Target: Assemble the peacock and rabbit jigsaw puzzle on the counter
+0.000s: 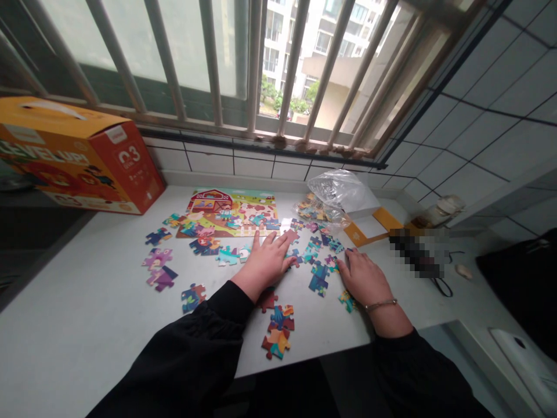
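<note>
Clear bag (pixel 336 188) holds puzzle pieces (pixel 317 209); left fingers (pixel 279 241) spread; cannot tell whether right fingers (pixel 354 256) grip.

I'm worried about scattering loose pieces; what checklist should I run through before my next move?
1. Left bare hand holding nothing: cannot tell; its palm is hidden.
2. Right bare hand holding nothing: cannot tell; its underside is hidden.
3. Colourful farm-scene picture sheet uncovered: not ok; blue jigsaw pieces overlap it.
4. Crumpled clear plastic bag emptied: not ok; more pieces show inside.
5. Orange-and-red cardboard box apart from both hands: ok.
</note>
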A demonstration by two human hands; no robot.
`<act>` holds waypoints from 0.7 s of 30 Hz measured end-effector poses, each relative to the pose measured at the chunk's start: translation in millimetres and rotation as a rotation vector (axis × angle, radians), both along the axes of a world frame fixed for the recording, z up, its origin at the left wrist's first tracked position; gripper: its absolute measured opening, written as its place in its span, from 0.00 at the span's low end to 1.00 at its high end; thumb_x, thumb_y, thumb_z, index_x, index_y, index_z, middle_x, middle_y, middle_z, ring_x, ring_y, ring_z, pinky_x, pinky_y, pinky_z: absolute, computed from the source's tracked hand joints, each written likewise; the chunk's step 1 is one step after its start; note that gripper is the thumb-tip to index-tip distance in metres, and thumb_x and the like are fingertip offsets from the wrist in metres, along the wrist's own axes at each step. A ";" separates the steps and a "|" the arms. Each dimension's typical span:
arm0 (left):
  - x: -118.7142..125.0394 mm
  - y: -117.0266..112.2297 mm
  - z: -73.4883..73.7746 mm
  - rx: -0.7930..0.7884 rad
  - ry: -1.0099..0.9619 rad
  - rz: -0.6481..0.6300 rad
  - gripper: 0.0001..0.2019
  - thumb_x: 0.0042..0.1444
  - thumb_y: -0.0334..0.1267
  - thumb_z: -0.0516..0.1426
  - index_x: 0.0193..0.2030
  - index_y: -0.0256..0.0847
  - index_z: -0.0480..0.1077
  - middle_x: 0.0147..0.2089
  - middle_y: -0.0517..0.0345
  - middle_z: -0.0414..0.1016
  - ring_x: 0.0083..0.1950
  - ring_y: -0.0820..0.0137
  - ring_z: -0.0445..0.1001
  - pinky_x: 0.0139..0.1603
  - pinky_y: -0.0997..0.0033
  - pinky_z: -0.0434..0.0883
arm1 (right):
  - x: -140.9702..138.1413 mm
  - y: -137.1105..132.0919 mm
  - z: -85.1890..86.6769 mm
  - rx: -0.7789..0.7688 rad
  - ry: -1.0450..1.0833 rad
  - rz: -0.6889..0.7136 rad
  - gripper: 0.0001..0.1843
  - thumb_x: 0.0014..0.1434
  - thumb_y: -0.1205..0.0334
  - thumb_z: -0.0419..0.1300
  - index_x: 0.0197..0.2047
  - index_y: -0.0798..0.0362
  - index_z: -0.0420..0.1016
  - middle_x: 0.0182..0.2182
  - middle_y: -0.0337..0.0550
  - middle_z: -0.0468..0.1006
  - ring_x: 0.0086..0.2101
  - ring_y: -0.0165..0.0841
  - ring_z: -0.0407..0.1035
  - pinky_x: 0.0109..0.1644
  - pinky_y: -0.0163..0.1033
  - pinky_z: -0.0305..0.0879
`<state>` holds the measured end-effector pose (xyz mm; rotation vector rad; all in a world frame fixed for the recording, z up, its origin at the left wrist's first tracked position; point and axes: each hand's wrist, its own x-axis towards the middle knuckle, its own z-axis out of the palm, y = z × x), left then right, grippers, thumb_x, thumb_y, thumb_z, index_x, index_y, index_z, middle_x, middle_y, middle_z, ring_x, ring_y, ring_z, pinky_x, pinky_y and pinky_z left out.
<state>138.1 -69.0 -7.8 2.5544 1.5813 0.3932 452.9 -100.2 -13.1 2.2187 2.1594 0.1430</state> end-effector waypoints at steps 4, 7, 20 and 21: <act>-0.8 -0.4 1.5 -0.008 -0.005 -0.004 0.30 0.79 0.56 0.50 0.82 0.53 0.61 0.84 0.54 0.62 0.83 0.44 0.58 0.84 0.22 0.39 | -10.6 -0.8 0.2 -0.030 -0.010 -0.058 0.42 0.80 0.38 0.42 0.79 0.62 0.65 0.77 0.68 0.63 0.71 0.58 0.64 0.71 0.63 0.67; -1.1 -0.5 1.5 -0.014 -0.008 -0.005 0.30 0.78 0.56 0.50 0.83 0.54 0.61 0.84 0.53 0.62 0.84 0.44 0.58 0.84 0.21 0.40 | -16.3 0.0 -5.2 -0.027 -0.007 -0.147 0.46 0.80 0.36 0.39 0.81 0.66 0.58 0.79 0.72 0.59 0.73 0.63 0.60 0.71 0.68 0.64; 0.0 -0.2 0.0 -0.040 -0.010 0.002 0.31 0.79 0.56 0.50 0.83 0.52 0.60 0.84 0.51 0.60 0.85 0.44 0.55 0.83 0.20 0.40 | -25.6 17.1 8.6 0.032 0.080 0.125 0.40 0.80 0.45 0.45 0.83 0.64 0.56 0.81 0.65 0.57 0.78 0.55 0.54 0.79 0.62 0.57; 0.0 -0.5 0.7 -0.042 -0.008 0.002 0.31 0.79 0.56 0.50 0.83 0.52 0.59 0.85 0.52 0.60 0.85 0.44 0.55 0.83 0.20 0.40 | -30.7 24.7 11.6 0.031 0.108 0.219 0.39 0.80 0.46 0.47 0.83 0.61 0.57 0.80 0.62 0.59 0.77 0.52 0.56 0.79 0.57 0.57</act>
